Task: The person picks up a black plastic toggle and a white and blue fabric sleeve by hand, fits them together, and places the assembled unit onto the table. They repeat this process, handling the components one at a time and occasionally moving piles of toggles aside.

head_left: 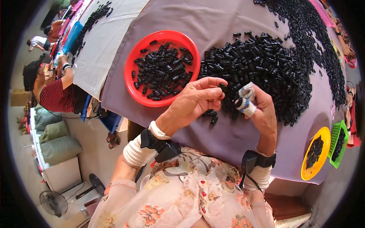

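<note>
Between the thumb and fingertips of my left hand point(194, 99) is a small black plastic piece point(222, 86), raised above the table. My right hand point(263, 110) is close by on the right, its fingers curled in with white knit fabric point(246, 99) around the fingertips. A dark spot shows at that fabric; I cannot make out what the fingers pinch. Beyond both hands lies a large heap of black plastic pieces point(262, 64). A red round tray point(131, 81) with similar pieces in it stands to the left of the heap.
A grey cloth point(228, 15) covers the table. More black pieces point(304, 22) spread across the far right. A yellow tray point(305, 171) and a green basket point(332, 161) hold pieces at the right edge. Other people point(57, 91) sit around. A standing fan point(53, 203) is at lower left.
</note>
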Tool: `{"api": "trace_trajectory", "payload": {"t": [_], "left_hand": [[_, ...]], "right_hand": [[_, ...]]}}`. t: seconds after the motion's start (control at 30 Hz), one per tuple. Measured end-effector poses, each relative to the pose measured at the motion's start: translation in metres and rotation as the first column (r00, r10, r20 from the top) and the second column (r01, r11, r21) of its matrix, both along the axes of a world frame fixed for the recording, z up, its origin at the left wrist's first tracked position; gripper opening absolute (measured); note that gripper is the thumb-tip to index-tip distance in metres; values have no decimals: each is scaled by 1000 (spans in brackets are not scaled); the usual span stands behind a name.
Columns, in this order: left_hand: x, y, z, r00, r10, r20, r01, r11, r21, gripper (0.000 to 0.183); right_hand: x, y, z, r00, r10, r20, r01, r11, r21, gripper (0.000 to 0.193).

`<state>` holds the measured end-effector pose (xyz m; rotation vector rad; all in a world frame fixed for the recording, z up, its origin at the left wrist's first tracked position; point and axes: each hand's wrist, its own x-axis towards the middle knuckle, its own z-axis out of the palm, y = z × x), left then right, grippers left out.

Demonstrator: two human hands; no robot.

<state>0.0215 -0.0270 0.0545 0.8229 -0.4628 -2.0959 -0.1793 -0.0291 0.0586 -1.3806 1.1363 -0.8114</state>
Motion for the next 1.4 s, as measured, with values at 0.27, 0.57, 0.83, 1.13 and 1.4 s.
{"api": "trace_trajectory", "payload": {"t": [0.27, 0.57, 0.83, 1.13, 1.4], "left_hand": [[-2, 6, -1, 980, 15, -196, -10, 1000, 24, 23], [-6, 7, -3, 987, 13, -160, -10, 1000, 20, 23], [-12, 7, -7, 994, 26, -110, -27, 1000, -7, 22], [-10, 3, -3, 998, 11, -62, -14, 998, -53, 16], [-11, 5, -2, 997, 17, -80, -14, 999, 44, 8]], "right_hand": [[20, -3, -4, 994, 87, 62, -83, 995, -60, 36], [18, -5, -1, 996, 92, -13, -92, 995, -30, 37], [14, 0, 0, 1000, 11, 4, -11, 995, -96, 30], [15, 6, -3, 986, -71, 151, 75, 997, -20, 17], [18, 3, -13, 959, -115, 260, 104, 993, 56, 10]]}}
